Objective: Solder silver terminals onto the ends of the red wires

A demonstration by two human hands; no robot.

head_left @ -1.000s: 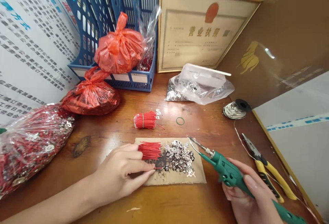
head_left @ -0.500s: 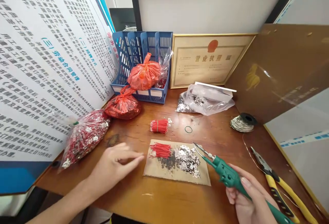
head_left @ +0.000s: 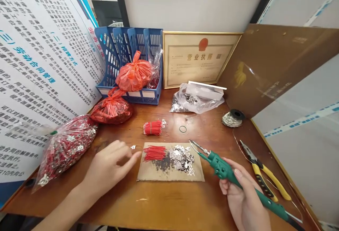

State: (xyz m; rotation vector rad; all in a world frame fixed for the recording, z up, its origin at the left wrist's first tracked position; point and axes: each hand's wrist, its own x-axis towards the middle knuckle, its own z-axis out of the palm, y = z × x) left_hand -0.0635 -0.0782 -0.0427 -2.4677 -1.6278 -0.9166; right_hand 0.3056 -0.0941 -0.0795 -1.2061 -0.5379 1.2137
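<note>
My right hand (head_left: 245, 192) grips a green soldering iron (head_left: 225, 171) with a wire-feed tube beside its tip. That tip hovers by the right edge of a piece of cardboard (head_left: 172, 178). On the cardboard lie a pile of red wires (head_left: 155, 153) and a heap of small silver metal tabs (head_left: 181, 158), with dark specks between them. My left hand (head_left: 109, 164) hangs at the cardboard's left edge, thumb apart from the half-curled fingers, nothing visible in it. Just beyond it, a single metal tab (head_left: 132, 147) rests on the table.
Behind the cardboard are a banded red wire bundle (head_left: 153, 128) and a green rubber band (head_left: 182, 129). Filled bags (head_left: 69, 146) and a blue file rack (head_left: 128, 98) stand left. A bag of tabs (head_left: 196, 98), solder spool (head_left: 233, 119) and yellow-handled pliers (head_left: 262, 174) lie back and right.
The view has turned right, so everything sits further left. A single metal tab now shows on the table beyond my left hand. My right hand keeps holding the soldering iron.
</note>
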